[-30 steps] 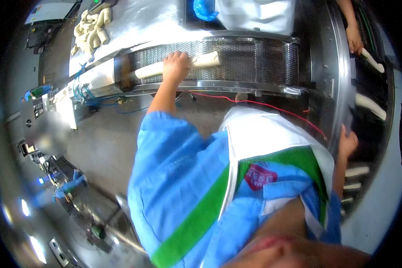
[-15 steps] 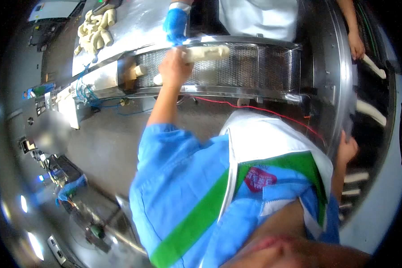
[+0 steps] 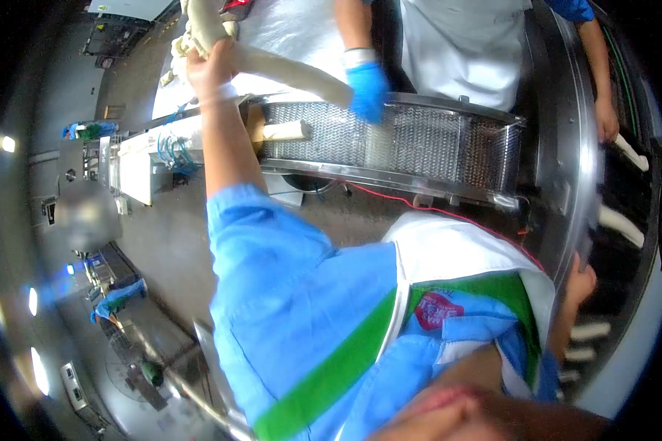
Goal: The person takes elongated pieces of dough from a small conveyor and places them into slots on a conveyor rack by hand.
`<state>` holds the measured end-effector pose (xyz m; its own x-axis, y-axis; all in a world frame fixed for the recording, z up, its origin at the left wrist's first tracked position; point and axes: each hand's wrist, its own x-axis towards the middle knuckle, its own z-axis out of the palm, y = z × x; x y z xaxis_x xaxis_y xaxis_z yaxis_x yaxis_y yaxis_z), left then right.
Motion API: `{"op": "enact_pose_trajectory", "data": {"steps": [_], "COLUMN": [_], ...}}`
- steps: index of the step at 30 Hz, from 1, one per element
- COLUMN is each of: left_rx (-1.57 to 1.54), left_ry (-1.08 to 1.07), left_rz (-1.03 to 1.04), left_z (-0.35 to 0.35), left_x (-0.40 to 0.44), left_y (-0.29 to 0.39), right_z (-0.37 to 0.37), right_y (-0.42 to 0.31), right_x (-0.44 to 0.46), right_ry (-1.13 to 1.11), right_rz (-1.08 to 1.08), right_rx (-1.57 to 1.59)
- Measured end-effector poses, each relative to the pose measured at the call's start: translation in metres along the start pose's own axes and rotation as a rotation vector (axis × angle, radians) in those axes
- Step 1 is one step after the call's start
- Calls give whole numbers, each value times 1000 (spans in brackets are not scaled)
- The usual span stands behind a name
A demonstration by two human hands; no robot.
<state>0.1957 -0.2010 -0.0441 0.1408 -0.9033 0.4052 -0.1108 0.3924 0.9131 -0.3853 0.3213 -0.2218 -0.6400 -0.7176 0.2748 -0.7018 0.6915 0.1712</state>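
Observation:
My left hand [image 3: 212, 72] is closed around pale dough. One thick dough roll [image 3: 204, 26] rises from its fingers, and a long dough strip [image 3: 290, 73] stretches from beside it to a co-worker's blue-gloved hand [image 3: 368, 92]. Whether these are one bent piece or two I cannot tell. Below, another dough roll [image 3: 287, 131] lies on the mesh conveyor [image 3: 426, 143] at its left end. My right hand [image 3: 581, 283] is at the metal rim on the right, its fingers curled. What it holds, if anything, is hidden.
A dough pile [image 3: 180, 50] lies on a shiny metal table [image 3: 279, 29] beyond the conveyor. Past the curved metal rim [image 3: 588, 162] runs a dark belt with several dough rolls [image 3: 621, 224]. A co-worker's bare hand [image 3: 607, 121] is over it. A red cable [image 3: 419, 204] hangs below the conveyor.
My left hand has moved from above the conveyor, away and left toward the dough pile. The gloved hand has come lower and right, near the strip's end. My right hand stays at the rim.

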Motion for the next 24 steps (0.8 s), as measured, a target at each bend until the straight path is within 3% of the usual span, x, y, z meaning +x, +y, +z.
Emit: {"op": "enact_pose_trajectory", "data": {"steps": [2, 6, 10, 11, 13, 14, 17, 19, 20, 21, 24], "left_rx": [-10, -21, 55, 10, -417, -502, -377, 297, 161, 184, 948], "left_ry": [46, 69, 153, 228, 251, 234, 97, 241, 1, 24, -337], "left_rz": [-206, -416, -490, -515, -422, -400, -474, -588, -342, -369, -352], "left_z": [14, 16, 9, -4, -39, -32, -30, -21, -45, -40, -96], "left_x": [13, 44, 84, 112, 152, 145, 143, 133, 115, 90, 40], "left_y": [1, -40, -71, -90, -113, -86, -60, -63, -96, -103, -232], "right_z": [-4, 8, -3, 3, 15, 12, -2, 11, 12, 11, 9], "right_y": [-5, 7, -3, 0, 15, 11, 5, 13, 12, 10, 8], "right_x": [1, -1, 3, 2, -2, 0, 8, 5, 6, 6, 5], "right_ry": [-81, -64, -129, -127, -128, -128, -308, -252, -252, -256, -246], "right_rz": [41, 35, 89, 95, 69, 71, 152, 137, 136, 131, 129], "right_rx": [24, -17, 51, 54, 29, 27, 60, -19, -17, -12, -27]}}
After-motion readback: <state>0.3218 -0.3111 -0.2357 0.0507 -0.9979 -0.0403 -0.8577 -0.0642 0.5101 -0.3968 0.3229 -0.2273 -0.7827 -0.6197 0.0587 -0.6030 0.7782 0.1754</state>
